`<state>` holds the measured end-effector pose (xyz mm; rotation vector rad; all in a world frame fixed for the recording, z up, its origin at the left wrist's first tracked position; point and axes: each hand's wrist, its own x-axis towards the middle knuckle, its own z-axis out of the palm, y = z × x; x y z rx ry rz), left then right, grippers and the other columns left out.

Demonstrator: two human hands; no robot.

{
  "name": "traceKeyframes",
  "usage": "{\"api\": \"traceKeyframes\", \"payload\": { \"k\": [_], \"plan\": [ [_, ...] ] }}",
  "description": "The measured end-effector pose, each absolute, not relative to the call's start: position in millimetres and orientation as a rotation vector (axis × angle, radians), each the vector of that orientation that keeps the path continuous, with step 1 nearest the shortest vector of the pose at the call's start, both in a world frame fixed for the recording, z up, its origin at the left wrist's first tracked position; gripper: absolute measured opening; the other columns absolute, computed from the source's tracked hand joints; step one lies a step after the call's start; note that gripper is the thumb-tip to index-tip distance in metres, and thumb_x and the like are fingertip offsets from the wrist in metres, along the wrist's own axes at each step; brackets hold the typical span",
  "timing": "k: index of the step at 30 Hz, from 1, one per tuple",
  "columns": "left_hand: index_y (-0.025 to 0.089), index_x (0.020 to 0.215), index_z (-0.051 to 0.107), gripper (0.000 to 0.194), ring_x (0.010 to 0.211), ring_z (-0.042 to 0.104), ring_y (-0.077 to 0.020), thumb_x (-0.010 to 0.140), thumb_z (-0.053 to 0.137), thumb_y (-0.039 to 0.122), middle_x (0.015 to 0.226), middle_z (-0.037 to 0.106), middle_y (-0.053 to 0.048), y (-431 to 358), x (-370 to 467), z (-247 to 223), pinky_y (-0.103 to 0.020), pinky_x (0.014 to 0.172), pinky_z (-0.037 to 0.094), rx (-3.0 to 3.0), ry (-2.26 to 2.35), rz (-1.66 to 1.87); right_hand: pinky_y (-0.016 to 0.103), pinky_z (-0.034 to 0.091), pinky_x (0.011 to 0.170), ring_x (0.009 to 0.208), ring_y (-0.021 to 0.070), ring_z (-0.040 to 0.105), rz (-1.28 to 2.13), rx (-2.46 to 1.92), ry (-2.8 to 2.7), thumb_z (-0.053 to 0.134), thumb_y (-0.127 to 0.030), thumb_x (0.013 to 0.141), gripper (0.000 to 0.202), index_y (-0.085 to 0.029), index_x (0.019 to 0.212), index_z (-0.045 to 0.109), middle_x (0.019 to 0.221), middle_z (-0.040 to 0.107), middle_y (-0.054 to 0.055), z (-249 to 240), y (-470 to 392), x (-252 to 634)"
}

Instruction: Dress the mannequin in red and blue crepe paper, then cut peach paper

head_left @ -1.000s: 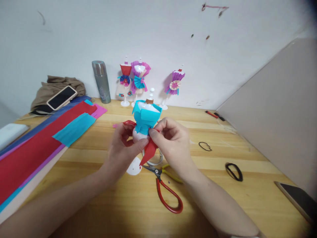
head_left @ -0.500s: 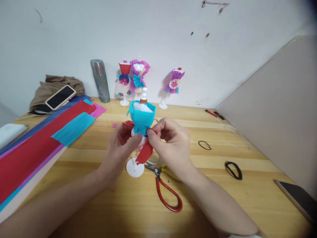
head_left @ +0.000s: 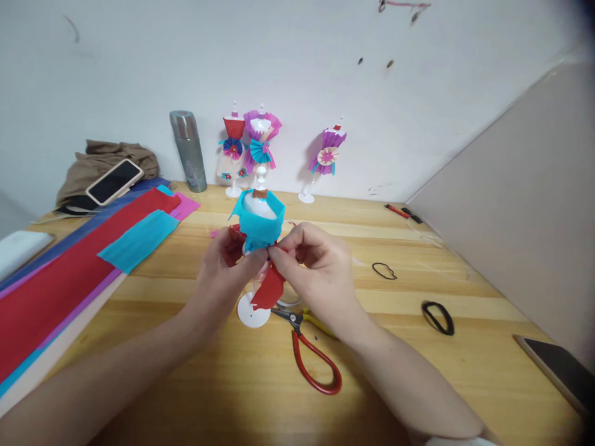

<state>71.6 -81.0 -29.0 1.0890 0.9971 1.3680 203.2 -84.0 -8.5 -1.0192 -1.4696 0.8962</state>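
Observation:
A small white mannequin (head_left: pixel 261 207) on a round white base (head_left: pixel 253 311) stands before me, its top tilted a little left, with blue paper (head_left: pixel 260 228) wrapped round its upper body. My left hand (head_left: pixel 227 260) is closed round the mannequin's waist from the left, thumb in front. With thumb and fingers pinched, my right hand (head_left: pixel 309 257) holds red paper (head_left: pixel 270 286) at the waist, and the strip hangs down in front of the stand. Both thumbs nearly meet there. More red shows behind my left fingers.
Red-handled scissors (head_left: pixel 316 365) and yellow-handled pliers (head_left: pixel 320 325) lie near the base. Coloured paper (head_left: pixel 60 279) covers the left side. Three dressed mannequins (head_left: pixel 328 155) and a flask (head_left: pixel 188 152) stand behind. Black bands (head_left: pixel 437 318) and a phone (head_left: pixel 558 371) lie right.
The mannequin's top has tipped left and toward me, showing more of the blue paper's open upper edge. My right thumb and fingers have moved slightly left, closer to my left thumb.

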Motion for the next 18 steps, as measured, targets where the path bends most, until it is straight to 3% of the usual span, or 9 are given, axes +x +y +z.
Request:
{"api": "traceKeyframes", "payload": {
  "k": [18],
  "plan": [
    [0.018, 0.082, 0.064, 0.021, 0.082, 0.065, -0.0204, 0.068, 0.076, 0.029, 0.083, 0.07, -0.003, -72.3, 64.2, -32.2, -0.034, 0.079, 0.051, 1.175, 0.954, 1.303, 0.028, 0.055, 0.053, 0.054, 0.0158, 0.068, 1.275, -0.848, -1.423, 0.08, -0.031, 0.068, 0.027, -0.021, 0.061, 0.056, 0.058, 0.069, -0.002, -6.5, -71.4, 215.8]
  ]
}}
